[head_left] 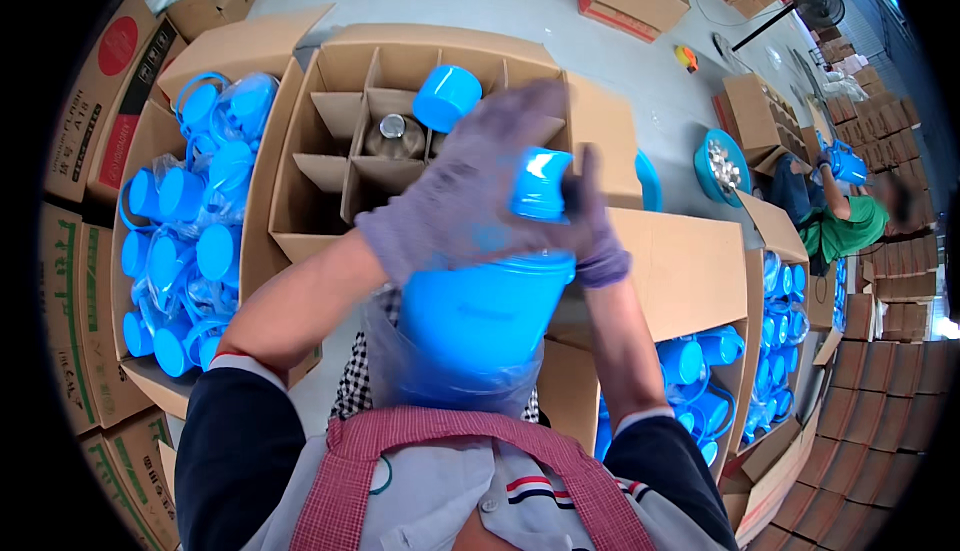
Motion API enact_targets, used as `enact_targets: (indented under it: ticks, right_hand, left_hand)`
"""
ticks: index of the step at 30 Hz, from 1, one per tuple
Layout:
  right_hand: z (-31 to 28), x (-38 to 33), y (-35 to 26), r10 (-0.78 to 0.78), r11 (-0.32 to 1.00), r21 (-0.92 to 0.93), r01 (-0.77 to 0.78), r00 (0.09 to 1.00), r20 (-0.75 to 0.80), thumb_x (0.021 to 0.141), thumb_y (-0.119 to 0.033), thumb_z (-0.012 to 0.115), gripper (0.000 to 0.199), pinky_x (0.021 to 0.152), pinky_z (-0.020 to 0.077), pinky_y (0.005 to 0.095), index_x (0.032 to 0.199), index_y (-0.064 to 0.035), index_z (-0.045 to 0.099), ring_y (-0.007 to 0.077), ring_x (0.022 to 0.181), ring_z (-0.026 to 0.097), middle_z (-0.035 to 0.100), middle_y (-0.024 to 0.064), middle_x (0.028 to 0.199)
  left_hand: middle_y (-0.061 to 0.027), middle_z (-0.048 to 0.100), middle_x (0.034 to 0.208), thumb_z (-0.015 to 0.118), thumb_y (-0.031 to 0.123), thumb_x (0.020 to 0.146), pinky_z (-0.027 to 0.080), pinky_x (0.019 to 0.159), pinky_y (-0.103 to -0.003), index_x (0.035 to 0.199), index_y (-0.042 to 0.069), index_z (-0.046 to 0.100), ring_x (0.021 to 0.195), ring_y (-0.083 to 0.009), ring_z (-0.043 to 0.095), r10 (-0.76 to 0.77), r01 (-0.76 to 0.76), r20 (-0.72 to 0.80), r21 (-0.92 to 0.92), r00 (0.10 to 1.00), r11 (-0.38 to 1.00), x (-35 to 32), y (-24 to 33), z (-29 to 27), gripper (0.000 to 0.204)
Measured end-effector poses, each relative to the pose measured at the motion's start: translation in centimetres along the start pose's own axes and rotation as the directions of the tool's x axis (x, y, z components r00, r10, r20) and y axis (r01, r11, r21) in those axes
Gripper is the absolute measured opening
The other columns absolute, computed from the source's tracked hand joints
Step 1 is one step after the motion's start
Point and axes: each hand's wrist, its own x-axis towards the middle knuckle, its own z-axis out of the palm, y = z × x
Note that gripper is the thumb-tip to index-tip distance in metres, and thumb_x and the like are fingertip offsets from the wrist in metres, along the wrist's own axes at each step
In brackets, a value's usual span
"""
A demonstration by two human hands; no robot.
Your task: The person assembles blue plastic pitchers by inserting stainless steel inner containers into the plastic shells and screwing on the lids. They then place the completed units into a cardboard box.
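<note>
Against my apron I hold a blue vacuum flask with a smaller blue cap on top. Clear plastic film hangs round its lower part. My left hand, in a grey-purple glove, reaches across its top; the fingers are smeared by motion. On the right side of the cap, my right hand, gloved alike, is closed round the flask, thumb upward. Just beyond stands a divided carton. In its cells are a flask with a silver top and a blue cup, partly behind my left hand.
At left an open carton is full of blue flasks in plastic. More blue flasks fill cartons at right. A blue basin of silvery pieces sits on the floor. A person in green works far right, near a standing fan.
</note>
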Motion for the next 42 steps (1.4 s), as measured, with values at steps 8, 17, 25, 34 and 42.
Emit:
enact_targets:
  ticks: [8,17,25,34,42]
  right_hand:
    - [1.4,-0.5,-8.4,-0.101,0.94,-0.316,0.125,0.991,0.09,0.089,-0.03,0.057,0.059,0.078,0.0508,0.0417,0.133,0.0036,0.038,0.033,0.09,0.064,0.06,0.0233,0.103]
    - [2.6,0.4,-3.6,-0.443,0.733,-0.478,0.484,0.873,0.204,0.091,-0.009,0.051,0.048,0.086,0.0495,0.0439,0.136,0.0022,0.037,0.0391,0.105,0.058,0.051,0.025,0.125]
    - [-0.1,-10.3,-8.5,-0.304,0.874,-0.435,0.214,0.941,-0.147,0.074,-0.017,0.071,0.045,0.081,0.0489,0.0402,0.113,0.0004,0.058,0.0333,0.098,0.06,0.062,0.0198,0.104]
    - [4.7,-22.2,-10.3,-0.436,0.777,-0.469,0.419,0.897,0.078,0.072,-0.019,0.072,0.029,0.073,0.0457,0.0423,0.091,-0.002,0.06,0.0337,0.082,0.058,0.061,0.0157,0.087]
    - [2.3,-23.1,-16.1,-0.389,0.814,-0.393,0.428,0.904,0.179,0.071,-0.028,0.076,0.044,0.071,0.0504,0.0409,0.102,-0.0018,0.061,0.0338,0.081,0.064,0.063,0.0155,0.088]
  left_hand:
    - [-0.0244,0.03,0.146,0.071,0.043,0.08,0.029,0.112,-0.041,0.149,0.008,0.018,0.136,-0.0328,0.032,-0.536,0.648,0.367,-0.377,0.761,0.662,-5.0,-7.5,-2.9,0.094]
    - [-0.0135,0.049,0.138,0.066,0.043,0.081,0.035,0.108,-0.039,0.145,0.008,0.034,0.128,-0.028,0.045,-0.315,0.451,0.33,-0.534,0.89,0.715,-1.1,-4.2,-2.4,0.08]
    - [-0.0145,0.059,0.124,0.059,0.046,0.086,0.043,0.103,-0.041,0.136,0.006,0.048,0.119,-0.027,0.054,-0.409,0.297,0.113,-0.857,0.905,0.421,-8.9,-4.4,-8.0,0.065]
    - [-0.0194,0.054,0.131,0.047,0.051,0.093,0.043,0.103,-0.047,0.136,0.003,0.046,0.12,-0.0327,0.053,-0.698,0.162,0.007,-0.974,0.716,0.156,-31.7,-6.2,-10.1,0.064]
    - [-0.0208,0.059,0.124,0.048,0.051,0.094,0.049,0.096,-0.044,0.128,-0.001,0.053,0.111,-0.0315,0.059,-0.834,-0.11,0.052,-0.985,0.55,-0.134,-34.1,3.8,-9.0,0.063]
